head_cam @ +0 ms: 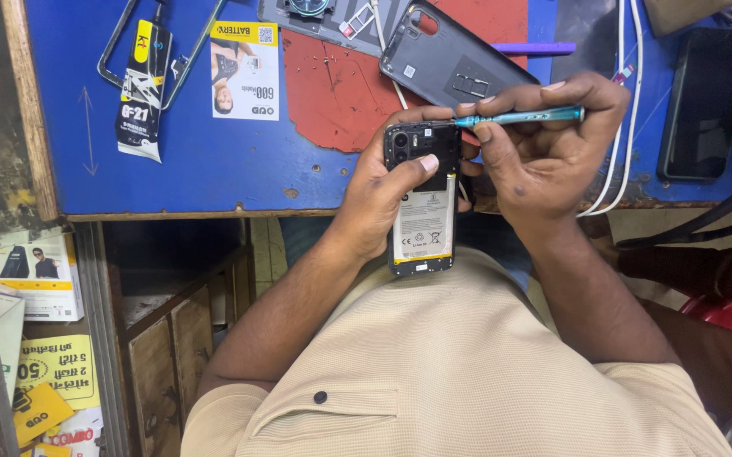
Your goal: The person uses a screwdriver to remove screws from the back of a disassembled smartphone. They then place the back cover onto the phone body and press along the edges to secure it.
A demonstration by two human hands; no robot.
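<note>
The left hand (pixel 383 190) is wrapped around an opened smartphone (pixel 422 203), back cover off, with the thumb lying across the upper part just below the camera block and the pale battery showing beneath. The phone is held up in the air over the near edge of the blue workbench (pixel 205 161), above the person's lap. The right hand (pixel 548 156) is closed on a slim teal screwdriver (pixel 520 117), pinched between fingertips and thumb, its tip set against the top right corner of the phone. The two hands sit close together, touching around the phone.

Farther back on the bench lies a grey back cover (pixel 451 63), inner side up, partly over a red patch. To the far left rest a glue tube (pixel 144 89) and a yellow-and-white battery card (pixel 245 69). White cables (pixel 628 101) trail down on the right.
</note>
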